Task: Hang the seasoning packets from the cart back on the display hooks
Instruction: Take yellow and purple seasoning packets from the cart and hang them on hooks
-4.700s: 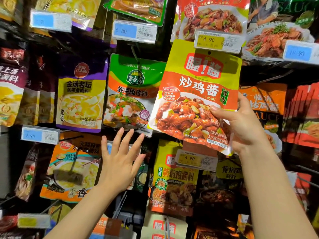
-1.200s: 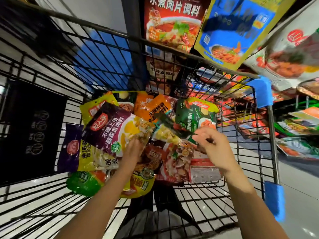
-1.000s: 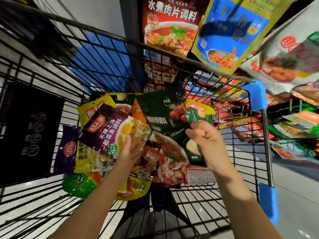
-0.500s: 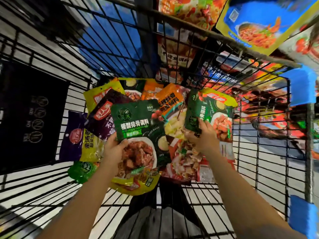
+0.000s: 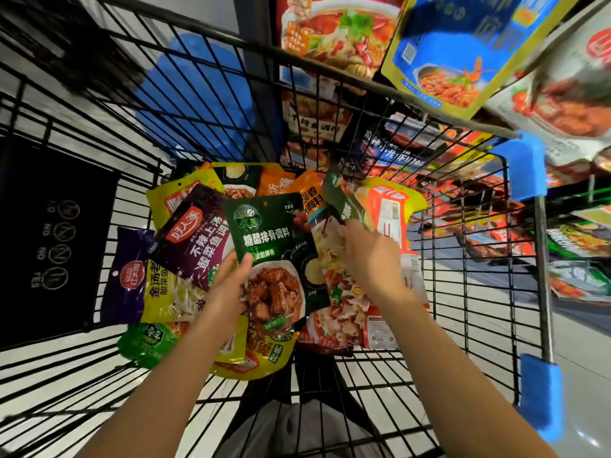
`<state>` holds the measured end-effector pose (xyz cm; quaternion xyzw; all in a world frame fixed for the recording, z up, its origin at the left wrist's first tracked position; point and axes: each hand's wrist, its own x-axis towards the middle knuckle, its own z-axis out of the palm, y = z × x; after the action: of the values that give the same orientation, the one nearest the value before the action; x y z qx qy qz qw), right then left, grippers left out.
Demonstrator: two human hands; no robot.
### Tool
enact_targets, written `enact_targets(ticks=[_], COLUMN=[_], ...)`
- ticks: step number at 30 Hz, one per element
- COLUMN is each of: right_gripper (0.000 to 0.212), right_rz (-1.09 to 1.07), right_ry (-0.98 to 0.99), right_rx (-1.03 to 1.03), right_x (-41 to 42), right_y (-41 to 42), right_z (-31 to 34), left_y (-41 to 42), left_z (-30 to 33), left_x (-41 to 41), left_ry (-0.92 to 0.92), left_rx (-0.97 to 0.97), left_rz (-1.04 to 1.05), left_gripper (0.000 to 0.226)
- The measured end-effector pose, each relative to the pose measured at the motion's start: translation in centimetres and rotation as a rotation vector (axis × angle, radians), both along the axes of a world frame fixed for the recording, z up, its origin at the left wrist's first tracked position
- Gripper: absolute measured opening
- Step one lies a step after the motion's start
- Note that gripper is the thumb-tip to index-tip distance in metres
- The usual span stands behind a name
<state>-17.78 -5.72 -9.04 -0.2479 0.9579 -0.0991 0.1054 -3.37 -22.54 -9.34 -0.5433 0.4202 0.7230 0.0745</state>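
Head view, looking down into a black wire cart (image 5: 463, 292) with blue corner pads.

Item 1: left hand (image 5: 228, 289), fingers and thumb clamped on the lower left edge of a dark green packet (image 5: 271, 246) showing glazed ribs. Packet is held face up and roughly upright, above the pile in the cart.

Item 2: right hand (image 5: 370, 256), fingers curled round the lower edge of a second green packet (image 5: 342, 200), tilted and seen nearly edge-on, blurred. It is lifted just above the pile, right of the first packet.

Item 3: pile of packets on the cart floor. Purple packet (image 5: 195, 233) with a red oval label, just left of the left hand, partly under the held dark green one. Yellow packet (image 5: 178, 196) behind it. Purple-and-yellow packet (image 5: 139, 279) at far left, against the cart wall. Bright green packet (image 5: 148, 342) at lower left. Orange packets (image 5: 277, 183) at the back. Yellow-and-orange packet (image 5: 393, 209) to the right, back face with barcode showing. Packet with a mixed-dish photo (image 5: 340, 309) under the right wrist.

Item 4: display packets hanging beyond the cart rim, top of frame: red soup packet (image 5: 334, 28), blue packet (image 5: 463, 44), white packet (image 5: 568, 94), the last blurred.

Item 5: black panel (image 5: 49, 239) with round icons on the cart's left side.
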Motion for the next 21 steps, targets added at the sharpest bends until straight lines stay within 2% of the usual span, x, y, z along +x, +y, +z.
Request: enact_targets(ticks=[2,3,4,7,9,11,14,17,19,21], right_gripper=[0.010,0.018,0.024,0.030,0.035,0.035,0.037,0.067,0.088,0.087], right_rz=[0.026,-0.004,-0.066,-0.258,-0.238,-0.203,-0.172,-0.043,0.045,0.033], right_ry=[-0.131,-0.226,-0.326,-0.612,-0.709,-0.746,-0.573,-0.389,-0.408,-0.529], right_rx=[-0.093,-0.151,-0.259,-0.461,-0.485,-0.491,-0.402,-0.137,0.000,0.075], right_x=[2.0,3.2,4.1,5.2,5.3,5.1,3.3,1.0,0.9,2.0], right_y=[-2.5,-3.7,-5.0,-8.3,-9.2,-8.6,-5.1,-1.0,0.0,-0.5], right_z=[1.3,1.6,1.6,1.4,0.8,0.6,-0.9,-4.0,-5.9,-6.4], left_y=[0.0,0.0,0.0,0.4,0.6,0.7,0.7,0.5,0.5,0.7], left_z=[0.4,0.6,0.8,1.6,1.0,0.2,-0.4,-0.7,-1.3,-1.7], left_x=[0.0,0.0,0.0,-0.5,-0.5,-0.5,-0.4,-0.2,0.2,0.3], left_ry=[0.038,0.062,0.066,0.119,0.108,0.047,0.033,0.046,0.044,0.075], left_rx=[0.020,0.027,0.033,-0.044,-0.062,-0.144,-0.187,-0.164,-0.179,-0.189], left_rz=[-0.005,-0.024,-0.054,-0.137,-0.149,-0.110,-0.064,-0.079,-0.129,-0.169], left_gripper=[0.091,0.095,0.093,0.050,0.064,0.059,0.047,0.054,0.069,0.087])
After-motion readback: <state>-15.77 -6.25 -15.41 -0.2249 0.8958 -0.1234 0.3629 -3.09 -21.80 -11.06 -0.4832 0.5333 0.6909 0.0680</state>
